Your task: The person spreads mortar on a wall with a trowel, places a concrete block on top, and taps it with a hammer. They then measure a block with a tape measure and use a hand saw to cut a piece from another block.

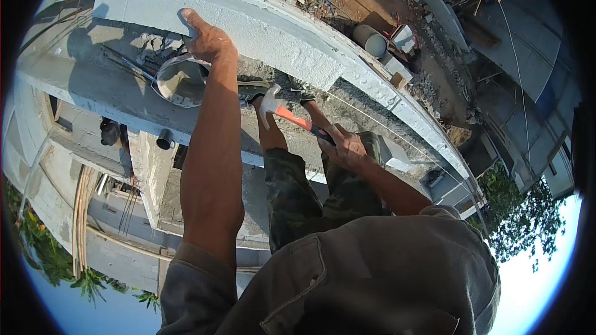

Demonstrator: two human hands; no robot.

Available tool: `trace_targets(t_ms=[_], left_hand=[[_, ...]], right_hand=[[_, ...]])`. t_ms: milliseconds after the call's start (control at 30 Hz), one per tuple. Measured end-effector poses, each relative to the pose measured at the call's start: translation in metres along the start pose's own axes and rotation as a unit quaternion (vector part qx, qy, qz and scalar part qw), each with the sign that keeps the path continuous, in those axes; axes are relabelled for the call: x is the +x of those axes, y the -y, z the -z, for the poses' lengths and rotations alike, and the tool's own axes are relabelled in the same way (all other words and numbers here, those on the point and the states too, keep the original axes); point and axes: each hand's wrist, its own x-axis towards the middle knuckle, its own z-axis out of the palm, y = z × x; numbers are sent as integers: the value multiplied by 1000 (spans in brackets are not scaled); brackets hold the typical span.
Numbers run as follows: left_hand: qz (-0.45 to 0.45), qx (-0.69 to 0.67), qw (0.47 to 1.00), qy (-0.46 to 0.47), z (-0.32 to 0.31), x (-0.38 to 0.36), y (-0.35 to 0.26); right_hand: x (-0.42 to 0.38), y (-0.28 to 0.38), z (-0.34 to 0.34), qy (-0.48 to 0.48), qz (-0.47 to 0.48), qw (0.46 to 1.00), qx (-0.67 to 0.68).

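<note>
My right hand (349, 149) is wrapped round the black end of a claw hammer (292, 118). The hammer has an orange-red section and a grey metal head that points away from me, above my legs. My left hand (213, 42) rests at the near edge of a long white block (267, 40), thumb stretched over its surface. The other fingers are curled down by the edge and partly hidden. Just below that hand stands a bucket (181, 82) with grey residue inside, partly hidden by my forearm.
A taut string (379, 123) runs along the rough mortar bed beside the white block row. Grey rubble (155, 44) lies behind the bucket. A pipe end (164, 139) sticks out of the ledge. Far below are a drum (370, 40) and debris on brown ground.
</note>
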Motion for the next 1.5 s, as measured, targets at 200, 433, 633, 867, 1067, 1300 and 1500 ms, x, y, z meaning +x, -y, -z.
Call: trace_targets(t_ms=[200, 433, 633, 867, 1067, 1300, 1500], left_hand=[[-3, -44, 998, -39, -3, -4, -2], [-6, -42, 998, -42, 0, -13, -6], [21, -46, 999, -2, -3, -4, -4], [-35, -149, 981, 122, 19, 47, -7], [-41, -55, 998, 9, 14, 56, -49], [-240, -41, 963, 117, 24, 61, -27], [-205, -624, 580, 482, 19, 48, 0]], right_hand=[[-11, 11, 66, 52, 143, 977, 150], [16, -37, 70, -5, 18, 999, 31], [9, -19, 70, -23, 5, 997, 72], [20, -52, 61, -92, 42, 993, 63], [62, -3, 105, -16, 1, 993, 119], [216, 155, 120, -21, 222, 957, 184], [313, 234, 117, -28, 292, 950, 111]])
